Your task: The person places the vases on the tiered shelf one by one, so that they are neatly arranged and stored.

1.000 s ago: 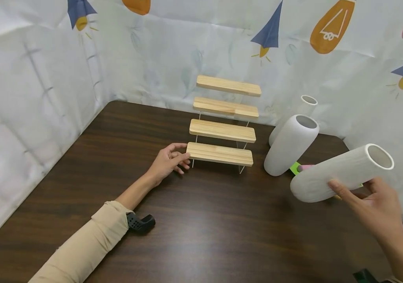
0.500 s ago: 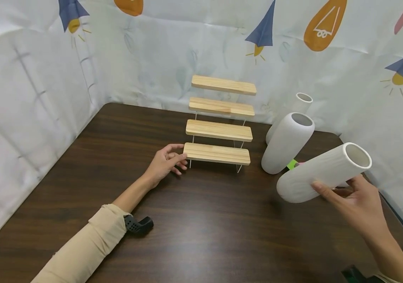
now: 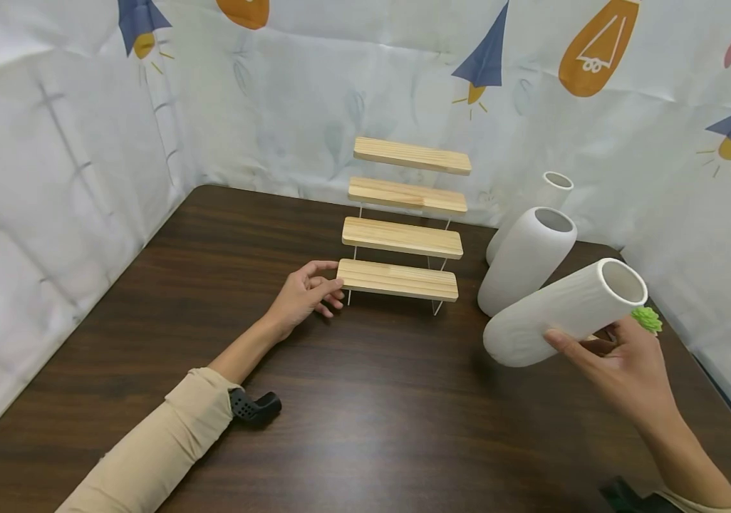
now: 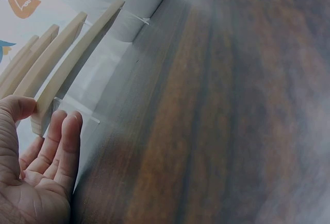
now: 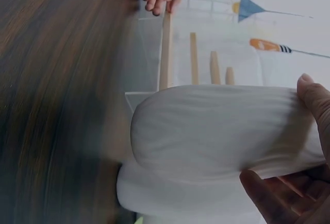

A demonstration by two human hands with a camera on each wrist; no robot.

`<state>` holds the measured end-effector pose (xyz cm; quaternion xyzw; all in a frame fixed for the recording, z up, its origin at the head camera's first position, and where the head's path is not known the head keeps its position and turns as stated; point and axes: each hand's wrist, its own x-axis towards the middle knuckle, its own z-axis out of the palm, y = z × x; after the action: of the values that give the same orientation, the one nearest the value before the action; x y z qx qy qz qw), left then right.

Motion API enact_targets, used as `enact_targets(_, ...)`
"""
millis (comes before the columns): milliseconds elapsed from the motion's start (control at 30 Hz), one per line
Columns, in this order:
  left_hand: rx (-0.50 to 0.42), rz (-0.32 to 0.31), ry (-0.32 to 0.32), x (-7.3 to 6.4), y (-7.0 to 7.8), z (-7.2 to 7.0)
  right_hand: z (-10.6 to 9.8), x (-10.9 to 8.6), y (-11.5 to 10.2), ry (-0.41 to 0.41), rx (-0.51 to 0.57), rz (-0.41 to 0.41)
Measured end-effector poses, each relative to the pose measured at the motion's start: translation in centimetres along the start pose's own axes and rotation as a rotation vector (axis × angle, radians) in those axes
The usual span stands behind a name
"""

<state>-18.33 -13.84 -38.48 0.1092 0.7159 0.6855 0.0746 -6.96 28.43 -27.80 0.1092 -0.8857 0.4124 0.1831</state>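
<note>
My right hand (image 3: 622, 374) grips a white ribbed vase (image 3: 564, 313) around its side, thumb on the near face, with the mouth tilted up to the right. The same vase (image 5: 221, 131) fills the middle of the right wrist view. My left hand (image 3: 304, 299) pinches the left end of the lowest board of a four-step wooden shelf stand (image 3: 397, 279), thumb on top. In the left wrist view the thumb lies on the board's end (image 4: 44, 110) and the other fingers curl below it. Thin clear supports hold the boards.
A smooth white vase (image 3: 526, 260) stands right of the shelf, with another white vase (image 3: 554, 187) partly hidden behind it. A green succulent-like piece (image 3: 647, 319) shows behind my right hand. Printed white cloth (image 3: 314, 107) hangs around the dark wooden table (image 3: 353, 427).
My right hand has carried the vase leftward, closer to the standing smooth vase. The left hand stays on the shelf's lowest board. The green piece has come into sight behind the right hand.
</note>
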Motion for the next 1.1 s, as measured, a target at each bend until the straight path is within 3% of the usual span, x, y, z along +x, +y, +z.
enact_targets(667,0.010,0.007,-0.005,0.0,0.3,0.0,2.0,0.7,-1.2,-0.019,0.030,-0.067)
enact_targets(1100,0.011,-0.010,0.002,-0.2,0.0,0.1,3.3,0.8,-1.5,-0.040,0.024,-0.046)
